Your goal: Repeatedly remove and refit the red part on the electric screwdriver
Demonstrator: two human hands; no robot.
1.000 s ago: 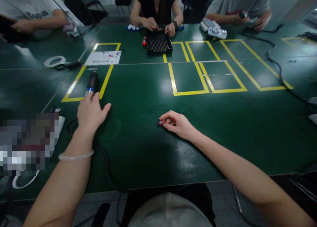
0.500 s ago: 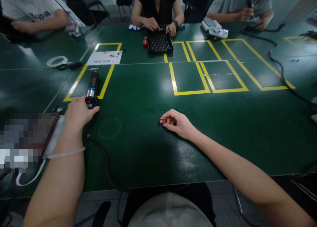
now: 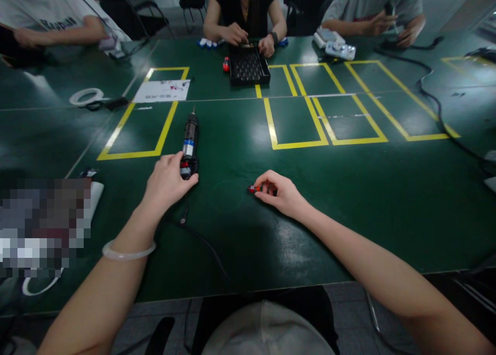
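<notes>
My left hand [image 3: 167, 183] is closed round the lower end of a dark electric screwdriver [image 3: 190, 133] with a silver and blue band. Its bit points away from me, and a black cord [image 3: 201, 238] trails from its back toward the table's near edge. Right of it, my right hand [image 3: 284, 196] rests low over the green table [image 3: 240, 241], pinching a small red and orange piece [image 3: 252, 189]. Fingers cover most of that piece, so its kind cannot be made out.
Across the table, a person's hands [image 3: 236, 34] are at a black tray [image 3: 250, 80], with a red object [image 3: 226, 64] beside it. Yellow tape outlines [image 3: 300, 145] mark the tabletop. A white sheet [image 3: 163, 90] and a white tape roll [image 3: 86, 96] lie at left; a cable [image 3: 437, 104] runs along the right.
My left hand has moved right with the electric screwdriver, out of the left taped outline and nearer my right hand. The cord has shifted with it. My right hand has hardly moved.
</notes>
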